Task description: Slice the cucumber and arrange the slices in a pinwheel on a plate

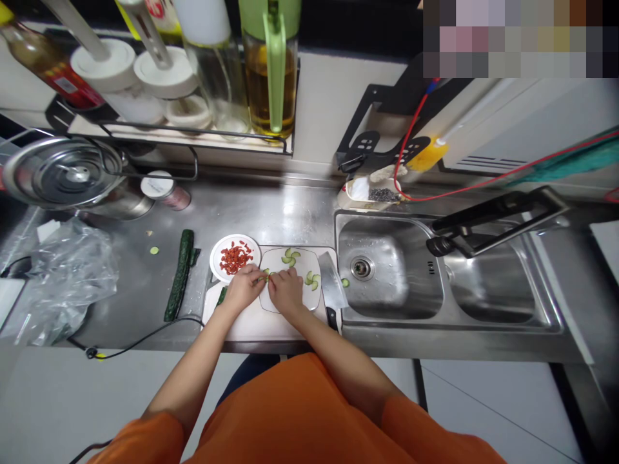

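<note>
green slices (pixel 291 258) sit on a square plate (pixel 312 301)

a person in an orange shirt (pixel 309 412) has both hands close together, near the left edge of the square plate. the left hand (pixel 244 286) has its fingers closed on a small green piece (pixel 266 274). the right hand (pixel 286 291) has its fingers bent at the same spot. i can't tell if it is pinching the green piece too or only touching it, because the fingers hide it.

two bunches of green slices lie spread out like little fans on the square plate. one is near the top and one is by the right side. the plate rests on a big white board (pixel 242 328). a round white plate (pixel 213 269) full of red bits (pixel 235 258) is just beside it, on the left.

a big knife (pixel 333 287) lies at the right edge of the board, next to the sink (pixel 387 277). a long dark green cucumber (pixel 180 277) lies on the metal counter (pixel 140 283), left of the board. more to the left is a crinkly plastic bag (pixel 72 280).
</note>
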`<action>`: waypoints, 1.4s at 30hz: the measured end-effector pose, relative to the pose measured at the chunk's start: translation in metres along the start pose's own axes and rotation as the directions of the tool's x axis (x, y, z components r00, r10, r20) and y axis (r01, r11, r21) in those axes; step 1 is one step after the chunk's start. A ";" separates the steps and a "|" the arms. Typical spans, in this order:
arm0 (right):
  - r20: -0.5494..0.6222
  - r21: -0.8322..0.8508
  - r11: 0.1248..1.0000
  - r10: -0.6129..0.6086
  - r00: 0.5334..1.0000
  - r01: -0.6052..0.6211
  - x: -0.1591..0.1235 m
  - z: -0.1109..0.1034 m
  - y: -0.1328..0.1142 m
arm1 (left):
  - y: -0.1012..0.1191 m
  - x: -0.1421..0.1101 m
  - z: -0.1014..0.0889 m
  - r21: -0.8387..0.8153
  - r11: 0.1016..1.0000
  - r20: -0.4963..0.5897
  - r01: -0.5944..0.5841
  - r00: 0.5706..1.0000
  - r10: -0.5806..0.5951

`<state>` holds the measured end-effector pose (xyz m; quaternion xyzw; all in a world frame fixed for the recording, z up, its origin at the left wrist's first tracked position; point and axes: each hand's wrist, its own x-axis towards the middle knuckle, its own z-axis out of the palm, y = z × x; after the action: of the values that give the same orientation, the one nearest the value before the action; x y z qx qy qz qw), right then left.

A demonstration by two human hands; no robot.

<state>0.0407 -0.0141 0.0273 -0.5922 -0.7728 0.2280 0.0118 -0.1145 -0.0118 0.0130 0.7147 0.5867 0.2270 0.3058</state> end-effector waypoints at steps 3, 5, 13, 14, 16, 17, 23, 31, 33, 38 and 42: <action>0.001 -0.006 1.000 -0.008 1.000 0.008 0.001 0.001 -0.002 | 0.000 0.000 0.000 -0.016 1.000 0.005 -0.014 1.000 0.014; 0.003 -0.008 1.000 -0.010 1.000 0.010 0.001 0.002 -0.003 | -0.001 -0.001 0.000 -0.013 1.000 0.014 -0.024 1.000 0.024; 0.015 -0.021 1.000 0.016 1.000 -0.016 0.000 0.001 -0.001 | -0.003 -0.001 0.000 0.051 0.998 0.045 -0.046 0.998 0.044; 0.012 -0.016 1.000 0.020 1.000 -0.020 -0.001 0.001 0.000 | -0.003 -0.001 0.000 0.047 0.998 0.043 -0.047 0.998 0.045; 0.005 -0.004 1.000 0.027 1.000 -0.027 -0.001 0.000 0.001 | -0.003 -0.001 0.001 0.036 0.998 0.036 -0.048 0.998 0.047; 0.002 0.001 1.000 0.031 1.000 -0.031 -0.002 0.000 0.001 | -0.003 -0.002 0.001 0.031 0.998 0.032 -0.048 0.998 0.047; -0.004 0.019 0.999 0.038 0.999 -0.038 -0.002 0.000 0.002 | -0.003 -0.002 0.001 0.032 0.999 0.022 -0.044 0.999 0.044; 0.000 0.033 0.998 0.048 0.999 -0.048 -0.002 -0.001 0.002 | -0.001 -0.002 0.000 0.043 0.999 0.018 -0.022 1.000 0.021; -0.006 0.041 0.998 0.050 0.999 -0.050 -0.002 0.000 0.002 | -0.001 -0.002 0.001 0.041 0.999 0.012 -0.026 1.000 0.026; -0.030 0.057 0.997 0.051 0.998 -0.049 -0.001 0.000 0.002 | -0.004 -0.002 0.002 0.040 0.999 -0.004 -0.030 1.000 0.030; -0.022 0.060 0.997 0.041 0.999 -0.039 -0.001 0.000 0.002 | -0.005 -0.003 0.001 0.038 0.999 -0.003 -0.027 1.000 0.027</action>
<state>0.0430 -0.0151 0.0264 -0.6095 -0.7535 0.2441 0.0337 -0.1174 -0.0140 0.0087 0.7277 0.5818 0.2212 0.2880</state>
